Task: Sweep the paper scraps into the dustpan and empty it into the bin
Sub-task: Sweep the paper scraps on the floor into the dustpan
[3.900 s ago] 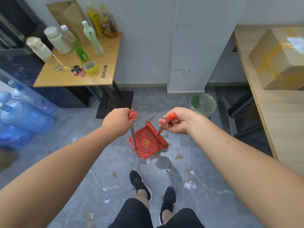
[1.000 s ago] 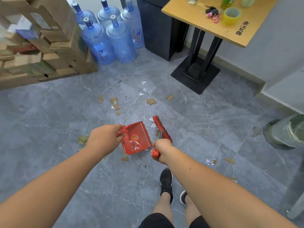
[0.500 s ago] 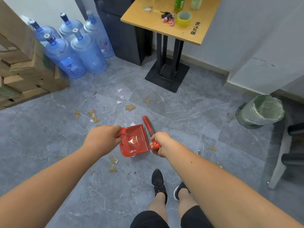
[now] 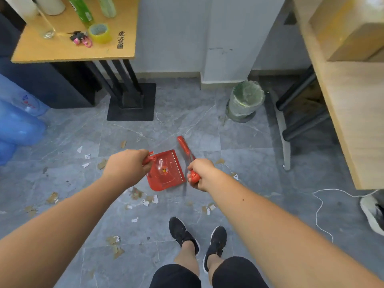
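Note:
My left hand [image 4: 127, 166] grips the handle of a red dustpan [image 4: 166, 172], held above the grey floor in front of me. My right hand [image 4: 201, 173] grips the red handle of a small brush [image 4: 186, 148], whose head points away from me just right of the pan. Brown and white paper scraps [image 4: 143, 197] lie scattered on the tiles below and to the left. A bin [image 4: 246, 100] lined with a green bag stands by the wall, ahead and to the right.
A wooden side table [image 4: 74, 53] with bottles and tape stands on a black base at the left. Blue water jugs [image 4: 18, 125] sit at far left. A light wooden desk [image 4: 353, 113] runs along the right. A white cord [image 4: 318, 208] and another person's shoe [image 4: 374, 213] lie at right.
My view has swung right, from the water jugs and boxes toward the wall and bin. Both hands still hold the dustpan and brush, carried along close together.

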The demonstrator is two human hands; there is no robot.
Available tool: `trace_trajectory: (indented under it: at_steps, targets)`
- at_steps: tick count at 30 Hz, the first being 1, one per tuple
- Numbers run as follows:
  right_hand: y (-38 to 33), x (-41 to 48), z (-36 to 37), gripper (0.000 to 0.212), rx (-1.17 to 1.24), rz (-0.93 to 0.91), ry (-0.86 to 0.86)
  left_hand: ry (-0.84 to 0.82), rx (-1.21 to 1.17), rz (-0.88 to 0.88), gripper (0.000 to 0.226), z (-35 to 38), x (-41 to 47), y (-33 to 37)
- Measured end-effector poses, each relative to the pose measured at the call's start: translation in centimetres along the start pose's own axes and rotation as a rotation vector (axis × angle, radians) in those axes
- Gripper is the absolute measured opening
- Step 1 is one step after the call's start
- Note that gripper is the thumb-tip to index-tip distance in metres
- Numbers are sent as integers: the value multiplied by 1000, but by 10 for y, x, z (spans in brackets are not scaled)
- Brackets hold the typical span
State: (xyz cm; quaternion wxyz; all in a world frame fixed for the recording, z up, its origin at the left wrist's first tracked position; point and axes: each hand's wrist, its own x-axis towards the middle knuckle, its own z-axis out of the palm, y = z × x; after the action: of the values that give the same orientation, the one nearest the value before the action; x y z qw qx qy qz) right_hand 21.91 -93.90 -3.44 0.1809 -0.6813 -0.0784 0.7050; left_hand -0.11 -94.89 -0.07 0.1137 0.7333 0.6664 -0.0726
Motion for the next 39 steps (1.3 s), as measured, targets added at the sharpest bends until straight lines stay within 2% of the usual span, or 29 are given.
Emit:
trace_trajectory:
  at_steps: [5, 9, 12, 21, 25, 29, 33, 39]
  targets:
    - [-9, 4, -87, 18, 95, -18, 95, -2, 5, 128, 33, 1, 37, 79]
    - [-12, 14, -151, 29, 187, -10, 201, -5, 33, 218, 32, 1, 58, 141]
    - [-14, 19, -194, 26, 246, -14, 253, -23, 28, 270, 33, 4, 69, 181]
    - [-7, 47, -277, 28, 282, 30, 362, -44, 52, 332, 30, 20, 85, 244]
    - [-1, 54, -287, 21, 253, 58, 337, -56, 65, 321, 30, 26, 86, 252]
    - [6, 63, -276, 35, 213, 70, 301, -62, 61, 295, 30, 31, 79, 249]
    - [19, 61, -254, 25, 154, 93, 213, -43, 55, 244, 32, 32, 66, 238]
    - [42, 52, -223, 27, 69, 125, 200, -40, 38, 148, 28, 36, 42, 212]
